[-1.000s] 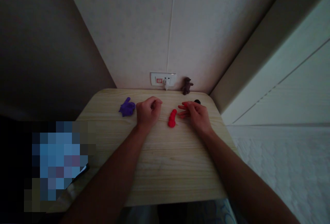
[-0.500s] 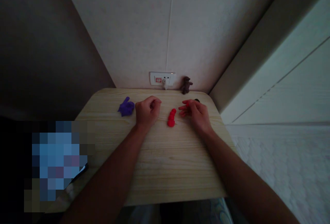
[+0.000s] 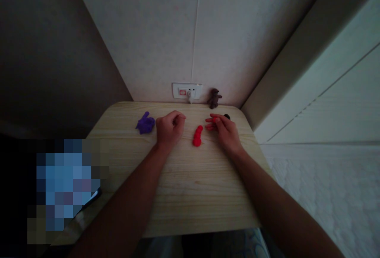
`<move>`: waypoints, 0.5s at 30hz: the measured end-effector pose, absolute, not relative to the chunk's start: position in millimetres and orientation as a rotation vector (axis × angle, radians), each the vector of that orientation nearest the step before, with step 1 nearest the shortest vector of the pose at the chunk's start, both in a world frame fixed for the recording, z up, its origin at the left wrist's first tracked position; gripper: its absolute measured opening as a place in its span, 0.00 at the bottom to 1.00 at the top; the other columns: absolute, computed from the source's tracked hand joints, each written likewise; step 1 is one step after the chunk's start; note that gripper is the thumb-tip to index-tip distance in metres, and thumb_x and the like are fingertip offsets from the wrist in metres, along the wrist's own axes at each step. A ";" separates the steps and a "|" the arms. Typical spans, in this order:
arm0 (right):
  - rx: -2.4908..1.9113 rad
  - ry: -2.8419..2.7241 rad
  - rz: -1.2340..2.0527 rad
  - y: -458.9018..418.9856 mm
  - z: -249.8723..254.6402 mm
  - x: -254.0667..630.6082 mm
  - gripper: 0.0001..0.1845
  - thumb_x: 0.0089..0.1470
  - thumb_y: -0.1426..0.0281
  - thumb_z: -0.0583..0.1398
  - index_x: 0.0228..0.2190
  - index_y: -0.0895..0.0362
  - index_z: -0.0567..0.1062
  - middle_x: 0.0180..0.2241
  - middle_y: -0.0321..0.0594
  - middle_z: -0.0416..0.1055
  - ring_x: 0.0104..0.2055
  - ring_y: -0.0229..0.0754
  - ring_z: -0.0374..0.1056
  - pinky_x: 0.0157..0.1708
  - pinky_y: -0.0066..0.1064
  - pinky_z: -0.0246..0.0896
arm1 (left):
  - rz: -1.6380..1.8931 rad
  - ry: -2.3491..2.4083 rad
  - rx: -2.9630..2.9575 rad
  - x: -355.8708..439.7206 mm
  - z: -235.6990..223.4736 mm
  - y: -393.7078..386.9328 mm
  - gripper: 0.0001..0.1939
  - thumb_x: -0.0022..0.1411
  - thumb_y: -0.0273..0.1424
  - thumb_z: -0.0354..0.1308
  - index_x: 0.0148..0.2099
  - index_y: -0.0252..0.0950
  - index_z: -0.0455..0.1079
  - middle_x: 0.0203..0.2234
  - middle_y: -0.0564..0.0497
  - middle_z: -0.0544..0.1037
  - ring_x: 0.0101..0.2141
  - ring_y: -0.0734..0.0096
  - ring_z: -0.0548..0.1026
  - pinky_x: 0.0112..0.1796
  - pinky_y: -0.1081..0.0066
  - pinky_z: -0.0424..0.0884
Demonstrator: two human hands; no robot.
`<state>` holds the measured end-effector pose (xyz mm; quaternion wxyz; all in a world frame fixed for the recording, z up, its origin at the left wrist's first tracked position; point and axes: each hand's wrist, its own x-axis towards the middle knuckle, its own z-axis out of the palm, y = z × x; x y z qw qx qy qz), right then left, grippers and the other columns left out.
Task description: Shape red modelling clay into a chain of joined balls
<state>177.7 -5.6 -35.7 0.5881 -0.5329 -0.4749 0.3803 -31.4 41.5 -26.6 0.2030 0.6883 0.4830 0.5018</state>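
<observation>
My right hand (image 3: 225, 130) pinches a small red ball of what looks like modelling clay (image 3: 215, 120) between thumb and fingers, just above the table's right side. Left of it, a row of red clay balls (image 3: 197, 136), joined and growing larger toward me, lies on the wood. My left hand (image 3: 170, 128) rests on the table with its fingers curled in; whatever they may hold is hidden. Close beside it on the left sits a purple clay figure (image 3: 145, 123). A dark round object (image 3: 227, 116) shows partly behind my right hand.
A small brown bear-like figure (image 3: 214, 98) stands at the table's back edge against the wall. Near it is a wall socket (image 3: 187, 91) with a white plug. The wooden table (image 3: 202, 194) has rounded back corners. A blurred-out screen (image 3: 68, 186) is at lower left.
My right hand has shifted slightly, and its thumb and fingers have rolled the red ball a little toward the fingertips. My left hand and the red row have stayed put.
</observation>
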 end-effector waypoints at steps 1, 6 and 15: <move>-1.222 -1.088 0.912 -6.1 -34.8 176.9 0.34 0.55 0.39 0.63 0.45 0.56 0.79 0.40 0.47 0.84 0.34 0.42 0.79 0.41 0.38 0.77 | 1.398 1.348 1.917 -31.4 -26.7 41.5 0.15 0.65 0.36 0.54 0.33 0.36 0.79 0.21 0.51 0.80 0.23 0.71 0.76 0.29 0.72 0.68; -1.297 -1.129 0.903 -11.1 -26.1 174.6 0.29 0.53 0.40 0.66 0.32 0.55 0.80 0.25 0.41 0.79 0.24 0.41 0.72 0.28 0.34 0.71 | 1.391 1.348 1.906 -31.4 -27.1 41.3 0.15 0.65 0.36 0.55 0.33 0.36 0.79 0.21 0.52 0.79 0.23 0.72 0.75 0.28 0.73 0.67; -1.248 -1.050 0.936 -8.2 -28.7 175.7 0.27 0.50 0.45 0.69 0.39 0.54 0.77 0.38 0.43 0.84 0.32 0.41 0.79 0.37 0.35 0.77 | 1.383 1.345 1.888 -30.9 -27.0 41.0 0.15 0.65 0.37 0.54 0.33 0.36 0.78 0.21 0.51 0.79 0.23 0.72 0.76 0.28 0.73 0.68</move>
